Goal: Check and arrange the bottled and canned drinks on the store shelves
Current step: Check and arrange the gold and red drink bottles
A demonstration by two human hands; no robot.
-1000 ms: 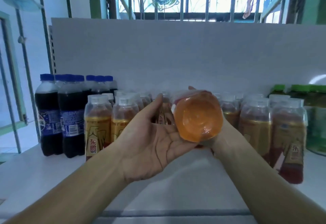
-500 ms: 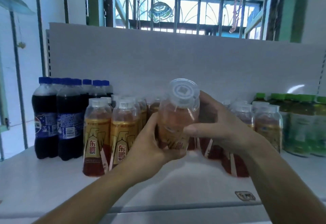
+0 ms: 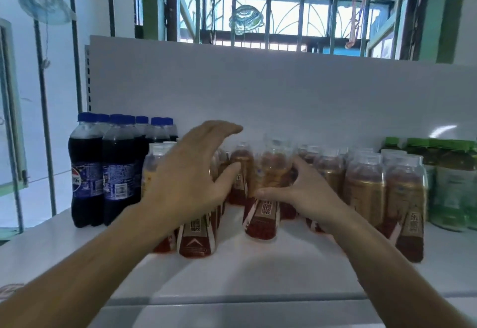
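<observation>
An orange energy-drink bottle [image 3: 260, 220] with a clear cap stands upright on the white shelf [image 3: 258, 273], in the middle of the front row. My right hand [image 3: 307, 193] grips it from the right, thumb across its front and fingers behind it. My left hand [image 3: 188, 173] hovers with loosely curved fingers in front of the left rows of the same orange bottles [image 3: 196, 237] and holds nothing. More orange bottles [image 3: 366, 188] stand in rows to the right.
Dark cola bottles [image 3: 103, 173] with blue caps stand at the shelf's left end. Green tea bottles [image 3: 451, 180] fill the right end. A white back panel [image 3: 284, 95] rises behind the rows, with a barred window above it.
The orange bottle went from lying sideways between both hands to upright, then down onto the shelf. My left hand has let go of it and lifted to the left.
</observation>
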